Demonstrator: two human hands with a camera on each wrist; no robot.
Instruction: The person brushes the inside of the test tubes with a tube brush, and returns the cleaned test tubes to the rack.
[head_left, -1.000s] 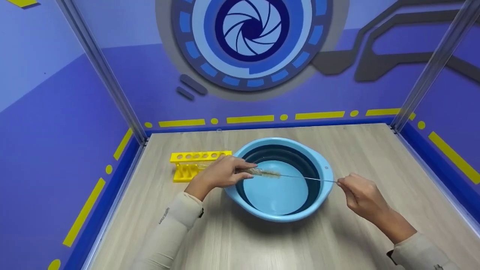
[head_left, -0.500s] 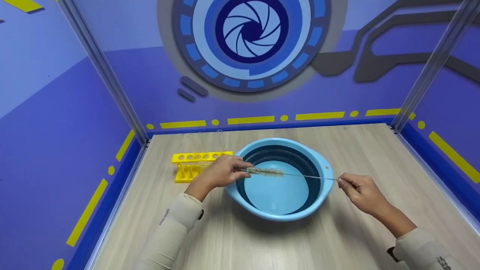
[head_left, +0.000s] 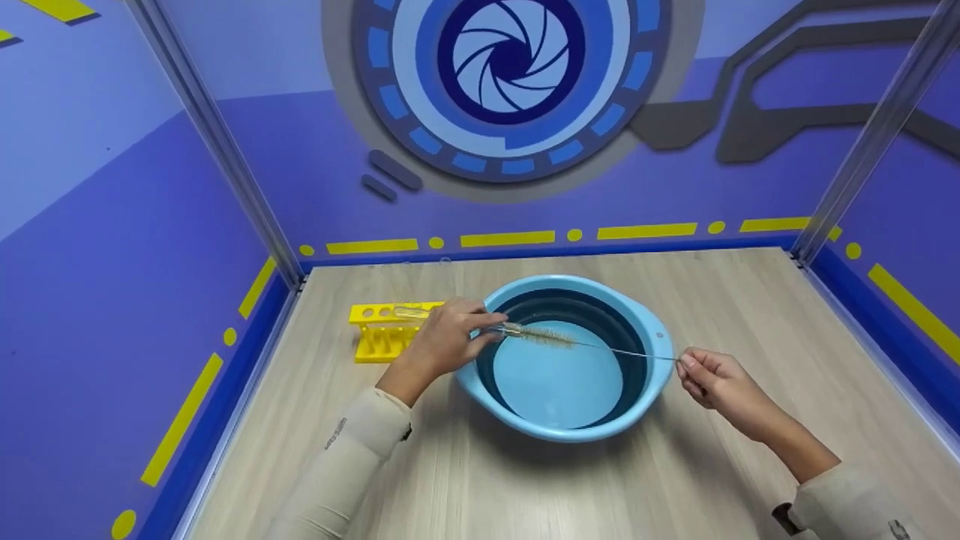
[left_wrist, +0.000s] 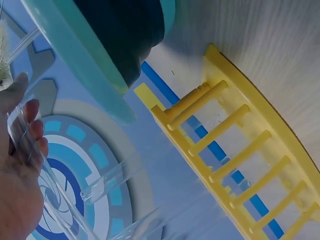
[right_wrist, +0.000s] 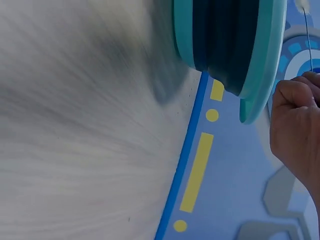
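My left hand (head_left: 450, 337) grips a clear glass test tube (head_left: 410, 312) that lies nearly level above the left side of a light-blue basin (head_left: 559, 433). The tube's closed end sticks out behind the hand, over the yellow rack; its mouth points right. At that mouth is a test tube brush (head_left: 551, 338), its pale bristles showing outside the glass over the basin. The brush's thin wire runs right across the rim to my right hand (head_left: 724, 386), whose thumb and fingers pinch its end. In the left wrist view the bristles (left_wrist: 4, 52) show at the fingertips.
A yellow test tube rack (head_left: 367, 346) stands left of the basin, partly behind my left hand. Clear test tubes (left_wrist: 112, 175) stick up from it. Patterned blue panels (head_left: 300, 165) with metal corner posts wall in the wooden table (head_left: 525, 495).
The tube's closed end has tipped upward in my left hand. The bristles have shifted slightly right, and the tube's mouth shows past the fingers. My right hand keeps its pinch on the wire.
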